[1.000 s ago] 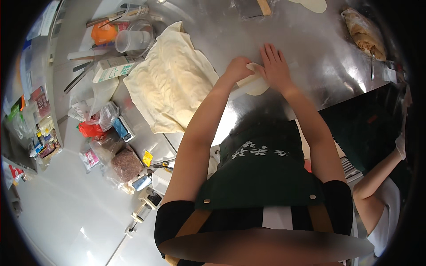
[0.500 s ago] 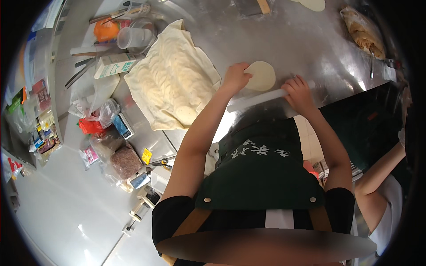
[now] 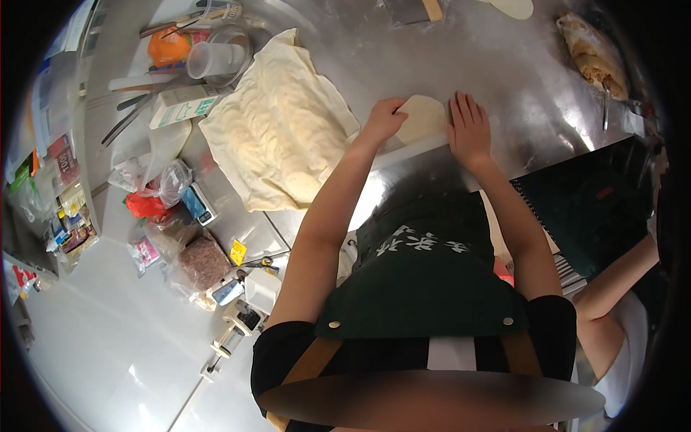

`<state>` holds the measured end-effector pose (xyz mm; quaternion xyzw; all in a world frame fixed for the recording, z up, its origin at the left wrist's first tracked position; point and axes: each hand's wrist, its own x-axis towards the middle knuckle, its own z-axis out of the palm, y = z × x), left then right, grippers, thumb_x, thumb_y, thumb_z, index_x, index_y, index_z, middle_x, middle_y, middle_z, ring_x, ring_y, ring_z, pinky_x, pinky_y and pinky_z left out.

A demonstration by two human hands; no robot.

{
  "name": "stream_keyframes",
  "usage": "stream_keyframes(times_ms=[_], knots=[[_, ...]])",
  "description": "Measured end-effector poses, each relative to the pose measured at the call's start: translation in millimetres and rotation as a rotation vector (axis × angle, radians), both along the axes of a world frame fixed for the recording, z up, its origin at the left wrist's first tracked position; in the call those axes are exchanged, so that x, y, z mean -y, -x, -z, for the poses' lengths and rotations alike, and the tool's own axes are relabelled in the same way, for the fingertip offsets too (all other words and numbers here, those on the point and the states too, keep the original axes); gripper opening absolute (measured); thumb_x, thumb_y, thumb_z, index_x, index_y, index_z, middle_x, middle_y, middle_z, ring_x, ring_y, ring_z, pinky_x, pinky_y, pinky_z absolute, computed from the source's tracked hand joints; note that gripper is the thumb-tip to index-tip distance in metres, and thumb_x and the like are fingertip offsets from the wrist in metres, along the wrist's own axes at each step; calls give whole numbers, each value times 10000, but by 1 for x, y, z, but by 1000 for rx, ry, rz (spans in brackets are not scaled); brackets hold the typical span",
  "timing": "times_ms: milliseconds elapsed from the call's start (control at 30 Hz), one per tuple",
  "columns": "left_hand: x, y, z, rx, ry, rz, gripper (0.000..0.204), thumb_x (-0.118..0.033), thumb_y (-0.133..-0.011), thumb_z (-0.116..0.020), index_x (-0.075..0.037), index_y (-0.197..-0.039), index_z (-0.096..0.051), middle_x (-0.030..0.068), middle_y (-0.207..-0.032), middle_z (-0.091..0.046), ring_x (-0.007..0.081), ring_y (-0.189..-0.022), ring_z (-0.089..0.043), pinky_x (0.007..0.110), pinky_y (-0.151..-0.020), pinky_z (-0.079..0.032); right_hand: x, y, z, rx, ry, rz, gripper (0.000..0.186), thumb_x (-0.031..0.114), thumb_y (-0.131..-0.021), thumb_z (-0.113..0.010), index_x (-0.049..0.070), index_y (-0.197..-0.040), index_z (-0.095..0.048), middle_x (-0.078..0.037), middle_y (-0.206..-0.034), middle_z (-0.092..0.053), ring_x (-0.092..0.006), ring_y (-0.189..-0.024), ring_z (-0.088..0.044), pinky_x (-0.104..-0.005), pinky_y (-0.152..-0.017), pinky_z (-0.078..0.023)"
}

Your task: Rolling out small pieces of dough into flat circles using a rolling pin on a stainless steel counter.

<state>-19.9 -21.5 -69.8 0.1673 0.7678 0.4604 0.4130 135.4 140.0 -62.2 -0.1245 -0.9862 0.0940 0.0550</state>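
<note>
My left hand (image 3: 384,119) pinches the left edge of a pale round dough wrapper (image 3: 425,114) lying on the steel worktop. My right hand (image 3: 469,128) is just right of the wrapper, fingers stretched forward and palm over the right part of a white rolling pin (image 3: 412,153). The pin lies across the wrapper's near edge. Left of my left hand, a large wrinkled sheet of pale dough or dough-coloured cloth (image 3: 273,133) covers lumpy shapes; I cannot tell which it is.
More wrappers (image 3: 515,7) are at the top. A bagged brown food (image 3: 592,56) sits top right. Plastic cups (image 3: 216,57), a carton (image 3: 180,108), bags and tools crowd the left. A co-worker's arm (image 3: 604,291) is at the lower right, beside the worktop edge (image 3: 576,155).
In the last half second my right hand has moved left and forward, its curled fingers straightening, and the pin has moved up onto the wrapper's near edge. My left hand still pinches the wrapper.
</note>
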Motion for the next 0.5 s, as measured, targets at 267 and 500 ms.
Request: stream_keyframes(times_ms=[267, 500], knots=[[-31, 13, -8, -24, 81, 155, 315, -75, -708, -614, -27, -1017, -654, 139, -890, -665, 237, -810, -639, 320, -736, -485, -22, 95, 0, -90, -53, 18, 546, 272, -835, -536, 12, -1293, -393, -172, -1363, -378, -307, -1274, -336, -453, -1042, -274], [-40, 2, -45, -585, 436, 564, 280, -116, -697, -643, -73, -974, -655, 156, -901, -647, 330, -881, -609, 415, -741, -486, -7, -28, -9, -77, 122, -132, 536, 270, -753, -639, 39, -1207, -471, -146, -1337, -405, -300, -1238, -384, -461, -1041, -283]])
